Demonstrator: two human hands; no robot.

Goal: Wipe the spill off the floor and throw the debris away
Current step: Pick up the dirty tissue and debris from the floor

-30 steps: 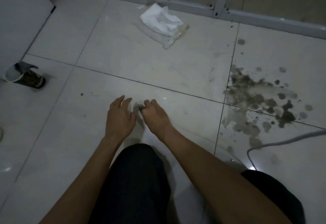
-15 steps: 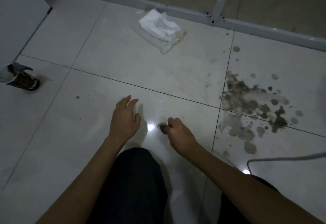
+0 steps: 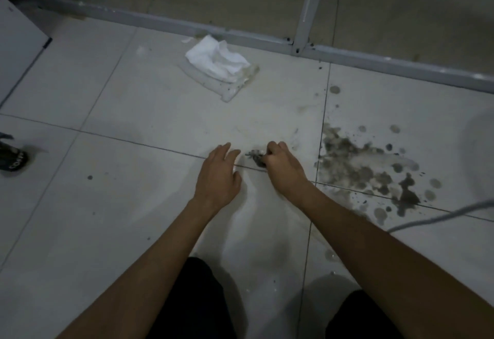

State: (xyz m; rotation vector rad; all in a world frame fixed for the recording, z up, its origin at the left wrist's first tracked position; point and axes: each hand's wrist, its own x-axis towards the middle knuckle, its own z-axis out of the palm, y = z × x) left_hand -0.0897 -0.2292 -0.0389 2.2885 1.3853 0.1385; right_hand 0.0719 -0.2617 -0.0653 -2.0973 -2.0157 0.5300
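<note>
Right hand (image 3: 283, 167) has its fingers curled, pinching a dark wad (image 3: 255, 157) on the grout line at frame centre. Left hand (image 3: 219, 175) flat, fingers straight, just beside it. Spill (image 3: 358, 167) right of centre, straddling tile joints. Cup (image 3: 12, 158) at left edge, rail (image 3: 160, 22) along top, cable (image 3: 441, 214) lower right.

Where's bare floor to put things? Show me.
Bare tile lies between the left hand and the tipped cup, and ahead of it up to the white tissue. Crowded right: right hand gripping dirty wad, spill, cable.
</note>
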